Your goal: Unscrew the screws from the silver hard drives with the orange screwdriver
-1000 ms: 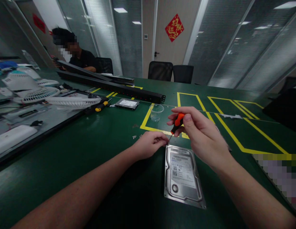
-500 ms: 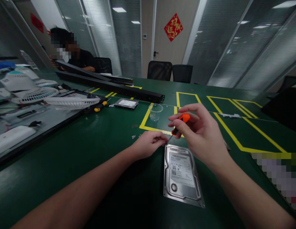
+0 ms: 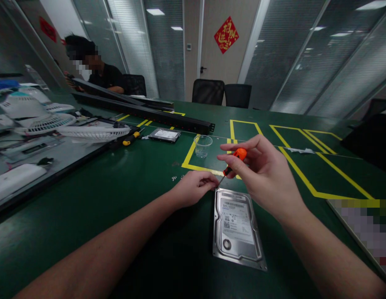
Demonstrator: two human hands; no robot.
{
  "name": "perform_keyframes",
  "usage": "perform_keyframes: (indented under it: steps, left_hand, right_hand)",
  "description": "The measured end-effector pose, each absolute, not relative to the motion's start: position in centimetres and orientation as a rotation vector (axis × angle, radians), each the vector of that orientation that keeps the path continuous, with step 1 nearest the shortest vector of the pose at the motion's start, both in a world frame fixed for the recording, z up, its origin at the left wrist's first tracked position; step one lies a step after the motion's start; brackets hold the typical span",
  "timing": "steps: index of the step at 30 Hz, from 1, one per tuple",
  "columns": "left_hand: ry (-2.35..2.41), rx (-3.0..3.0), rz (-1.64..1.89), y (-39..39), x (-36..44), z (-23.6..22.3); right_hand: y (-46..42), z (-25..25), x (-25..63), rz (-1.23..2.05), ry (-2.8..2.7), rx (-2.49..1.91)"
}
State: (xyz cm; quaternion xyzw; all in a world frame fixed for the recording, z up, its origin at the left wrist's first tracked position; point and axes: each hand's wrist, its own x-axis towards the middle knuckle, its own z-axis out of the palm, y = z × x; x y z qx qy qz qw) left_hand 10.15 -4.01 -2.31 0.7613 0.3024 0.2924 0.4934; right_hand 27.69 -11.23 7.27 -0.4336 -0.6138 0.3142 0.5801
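- The silver hard drive (image 3: 238,228) lies flat on the green table (image 3: 87,199), label up, in front of the person. Its long axis runs away from the person, and the far end leans a little to the left.
- At its far left corner is the tip of the orange and black screwdriver (image 3: 240,155); the shaft slants down to the left, the handle upper right.
- The right hand (image 3: 267,178) has the handle between thumb and fingers, which are partly bent, not in a fist.
- The left hand (image 3: 194,187) has its fingers curled close together at this same corner, beside the tip; I cannot tell if they pinch something.
- Small screws (image 3: 174,178) lie just left of the left hand.
- Beyond the hands stands a clear plastic cup (image 3: 203,147).
- Farther left lie a second drive (image 3: 164,135) and a yellow-handled tool (image 3: 129,141).
- Behind them are long black bars (image 3: 168,118), and a person (image 3: 108,77) sits at the far side.
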Motion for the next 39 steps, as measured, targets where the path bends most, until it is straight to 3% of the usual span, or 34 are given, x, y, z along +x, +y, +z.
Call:
perform_keyframes:
  steps: [11,21,30,39]
  left_hand:
    - [0.714,1.858,0.71,-3.88,10.12,-2.44]
    - [0.723,1.849,0.729,-4.01,10.12,-2.43]
    - [0.708,1.874,0.723,-3.85,10.2,-2.62]
    - [0.724,1.885,0.715,-3.87,10.14,-2.46]
  right_hand:
    - [-10.86,6.89,28.21,0.847,-1.525,-0.968]
    - [-11.28,7.15,27.66,0.718,-1.438,-0.996]
    - [-10.85,6.67,28.16,0.874,-1.499,-0.951]
    - [-11.19,7.2,27.58,0.699,-1.386,-0.998]
